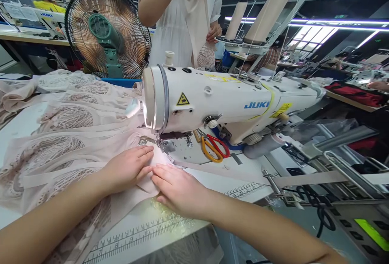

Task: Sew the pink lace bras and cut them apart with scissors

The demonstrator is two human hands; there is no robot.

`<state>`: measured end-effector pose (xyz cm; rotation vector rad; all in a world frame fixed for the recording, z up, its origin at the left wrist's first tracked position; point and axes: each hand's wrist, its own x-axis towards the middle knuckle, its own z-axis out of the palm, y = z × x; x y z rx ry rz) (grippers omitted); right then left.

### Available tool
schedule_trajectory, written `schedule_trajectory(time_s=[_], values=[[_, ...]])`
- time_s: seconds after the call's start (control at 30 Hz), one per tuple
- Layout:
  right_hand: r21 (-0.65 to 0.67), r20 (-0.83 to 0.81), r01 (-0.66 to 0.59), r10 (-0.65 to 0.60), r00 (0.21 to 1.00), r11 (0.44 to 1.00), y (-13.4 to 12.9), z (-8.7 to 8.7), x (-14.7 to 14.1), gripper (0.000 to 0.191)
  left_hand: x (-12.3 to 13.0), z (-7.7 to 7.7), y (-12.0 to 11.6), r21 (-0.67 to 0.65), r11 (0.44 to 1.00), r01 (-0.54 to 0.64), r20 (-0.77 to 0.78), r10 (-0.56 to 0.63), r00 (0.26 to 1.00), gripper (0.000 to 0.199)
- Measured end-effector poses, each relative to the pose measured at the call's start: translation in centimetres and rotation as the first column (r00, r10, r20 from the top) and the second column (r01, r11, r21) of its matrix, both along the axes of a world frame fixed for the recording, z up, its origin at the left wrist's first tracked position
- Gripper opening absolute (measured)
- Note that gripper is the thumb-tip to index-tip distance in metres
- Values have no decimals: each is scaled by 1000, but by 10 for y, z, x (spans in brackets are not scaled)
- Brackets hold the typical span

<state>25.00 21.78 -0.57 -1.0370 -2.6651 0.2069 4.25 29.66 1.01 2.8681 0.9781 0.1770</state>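
Ceiling lights (304, 22) run across a wide workroom. Beyond the table (136, 217) a fan (107, 33) stands on the left, and a co-worker (170, 33) in white holds pale cloth and something red. The white table top carries a ruler scale (121, 241) along its near edge. A sewing machine (194, 93) stretches over it, its head on the left and its body running off to the right.

Pale pink fabric (142, 187) with lace panels (65, 148) spreads from the far left up to the machine's head, where its edge lies under both hands. A narrow strip (219, 168) runs crosswise, its long axis going from near the needle out to a metal guide (270, 181) on the right. The left hand (129, 166) rests palm down on the fabric, fingers extended; the right hand (179, 189) lies at the fabric's near right edge, fingertips close to the left thumb, and whether it pinches the cloth I cannot tell. The presser foot (159, 142) sits just ahead of the fingertips, the left hand being nearer. Orange-handled scissors (212, 152) lie to its right.
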Motion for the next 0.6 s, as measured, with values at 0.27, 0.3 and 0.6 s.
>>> schedule_trajectory(time_s=[0.27, 0.3, 0.6], values=[[-13, 12, -30, 30, 999, 999, 1, 1, 2, 41, 2, 3, 5, 8, 999, 34, 4, -34, 999, 42], [-3, 9, -32, 32, 999, 999, 1, 2, 4, 41, 2, 4, 5, 13, 999, 44, -4, -44, 999, 42], [81, 24, 42, -45, 999, 996, -8, 16, 27, 28, -8, 9, 9, -15, 986, 165, -12, -165, 986, 43]])
